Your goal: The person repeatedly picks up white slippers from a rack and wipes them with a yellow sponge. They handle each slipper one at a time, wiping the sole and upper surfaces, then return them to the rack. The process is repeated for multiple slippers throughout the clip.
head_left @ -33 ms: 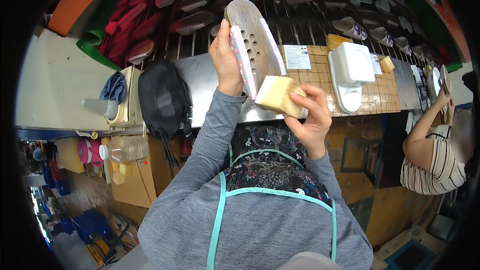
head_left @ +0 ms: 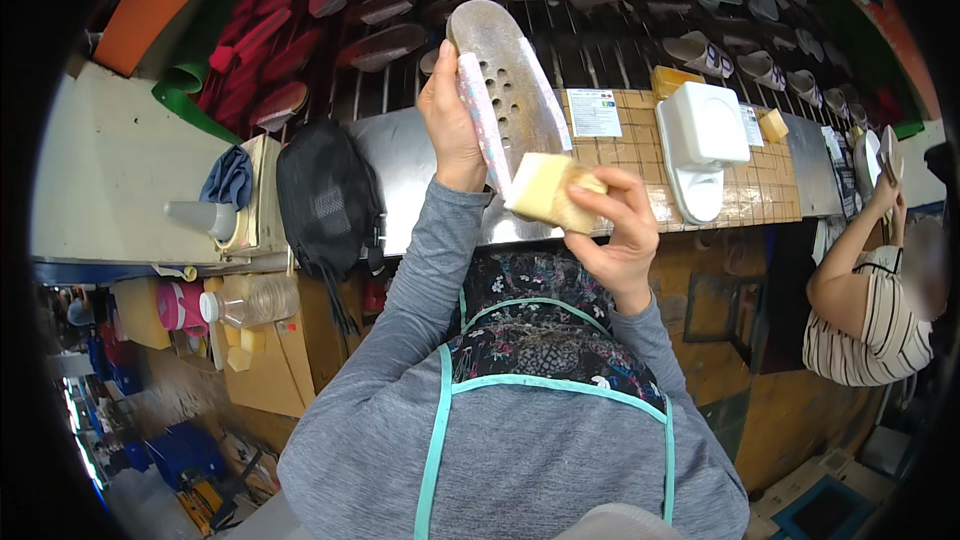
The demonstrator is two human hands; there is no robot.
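My left hand (head_left: 455, 130) is closed on the left edge of a speckled grey-brown shoe sole (head_left: 518, 125), held up and slightly tilted. Several round holes run down the middle of the sole, and pink patterned strips stand along both its sides. A yellow sponge block (head_left: 540, 186) is pinched between the thumb and fingers of my right hand (head_left: 622, 235). The block lies over the lower end of the sole and hides it; whether they press together I cannot tell.
Ahead, a dark rack (head_left: 600, 35) carries many soles. On the metal-edged bench are a white dispenser (head_left: 705, 130), a label (head_left: 594, 113) and a small yellow block (head_left: 773, 125). A black bag (head_left: 328, 195) hangs at left. Another person (head_left: 865, 325) works at right.
My right hand and the sponge block have shifted very slightly, with some blur on the block. My left hand and the shoe sole stay almost in place.
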